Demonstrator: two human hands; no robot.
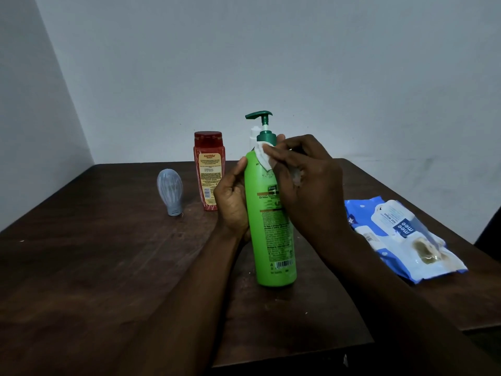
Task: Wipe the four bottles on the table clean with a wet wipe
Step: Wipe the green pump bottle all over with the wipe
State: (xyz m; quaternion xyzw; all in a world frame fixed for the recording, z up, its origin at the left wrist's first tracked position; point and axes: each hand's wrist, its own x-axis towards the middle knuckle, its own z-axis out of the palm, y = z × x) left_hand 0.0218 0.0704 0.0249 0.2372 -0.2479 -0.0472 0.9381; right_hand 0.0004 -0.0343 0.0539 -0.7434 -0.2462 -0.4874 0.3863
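Table: You are working at a dark brown wooden table [108,267] that is filling the lower half of the frame, with a plain pale wall behind it.
Pack: A blue and white soft plastic pack of wet wipes [401,234] is lying flat at the right edge of the frame, well apart from the bottles.
Green bottle: The tall bright green plastic bottle with a dark green pump top [273,240] is sitting at the centre of the frame, leaning slightly, its printed label facing you. Whether its base is touching the table cannot be told.
Right hand: Your right hand [309,185] is reaching in from the lower right, its fingers curling together and pinching the wipe against the bottle's shoulder.
Left hand: Your left hand [230,202] is gripping the green bottle's left side, thumb lying up the front and fingers wrapping behind.
Red bottle: A red plastic bottle with a red cap and yellow label [208,172] is standing upright just left of centre, behind your left hand.
Grey bottle: A small blue-grey translucent oval bottle [170,189] is standing on its cap, left of the red one.
Wipe: The white wet wipe [264,156] is pressing on the green bottle just below the pump collar.
White pump: A white pump top [254,134] is peeking out behind the green bottle's neck.
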